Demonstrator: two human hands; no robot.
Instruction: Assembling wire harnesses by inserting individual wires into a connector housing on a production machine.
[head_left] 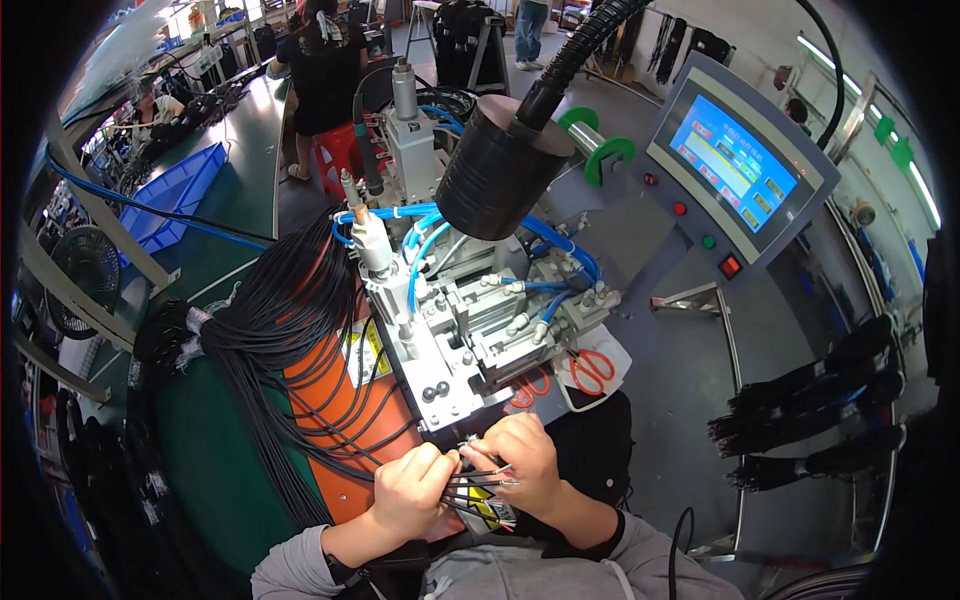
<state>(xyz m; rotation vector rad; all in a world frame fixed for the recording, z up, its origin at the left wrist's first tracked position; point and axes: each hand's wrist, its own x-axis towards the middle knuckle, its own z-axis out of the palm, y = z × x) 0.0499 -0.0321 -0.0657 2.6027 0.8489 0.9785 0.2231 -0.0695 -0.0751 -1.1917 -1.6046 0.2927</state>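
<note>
My left hand [413, 490] is closed around thin black cables [468, 484], whose stripped ends fan out to its right and show coloured inner wires. Beside it, my right hand [524, 464] is closed, thumb and fingers pinching a cable end close to the left fingertips. The exact tip between the fingers is too small to make out. Both hands are just in front of the metal wire-processing machine [450, 392]. A large bundle of black cables [262, 325] lies to the left, with loose strands running over an orange plate [345, 492] toward my left hand.
Red-handled scissors [592, 372] lie right of the machine. A black cylindrical fixture [505, 168] on a flexible arm hangs above it. A control screen [735, 155] stands at the right, and cable bundles [810, 400] hang below. A blue tray [175, 195] and a seated person [322, 75] are farther back.
</note>
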